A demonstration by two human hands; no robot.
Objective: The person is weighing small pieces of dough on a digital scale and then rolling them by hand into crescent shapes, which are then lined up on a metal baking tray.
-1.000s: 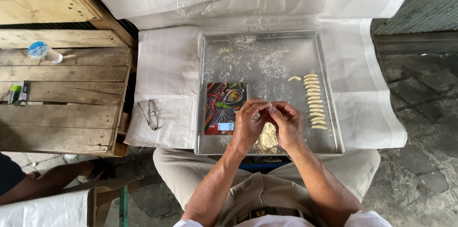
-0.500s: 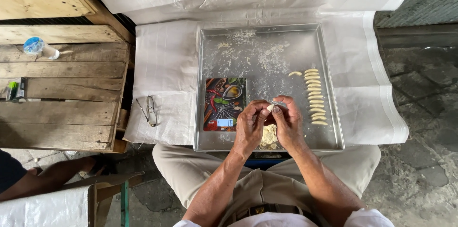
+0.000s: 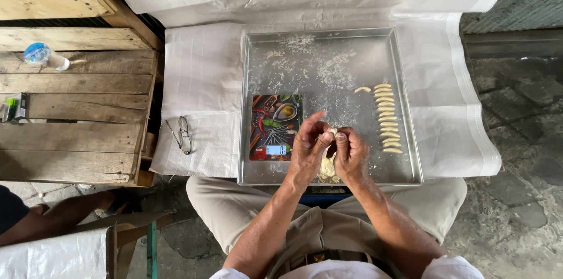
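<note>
Outdoor stone paving (image 3: 516,220) at right and lower right, with white woven sacking (image 3: 205,79) spread under a square metal tray (image 3: 407,109) at centre frame.

Nearest, at the bottom edge: khaki trousers and white sleeves, cut off by the frame. Both forearms rising from bottom centre, converging over the tray's near edge. Left hand (image 3: 308,153) and right hand (image 3: 352,156) pressed close together, wrists bent inward, fingers curled and pinching a small pale dough piece (image 3: 332,131) between the fingertips. Shape of that piece hard to make out, mostly hidden by the fingers. Beneath the hands, a pale dough lump (image 3: 327,167) lying on the tray, partly hidden by both palms.

Just left of the hands, on the tray: a flat kitchen scale (image 3: 274,126) with a dark spice-and-vegetable print and a small lit display, too small to make out. Right of the hands, a column of shaped dough crescents (image 3: 387,117) along the tray's right side, one stray crescent (image 3: 362,89) beside its top. Further up, flour dust (image 3: 319,68) scattered over the tray's upper half.

Left of the tray, spectacles (image 3: 182,134) on the sacking. Further left, a wooden pallet table (image 3: 76,115) carrying a plastic bottle (image 3: 44,55) at upper left and a small box (image 3: 14,107) cut by the left edge. Lower left corner: another person's arm (image 3: 53,220), mostly out of frame.
</note>
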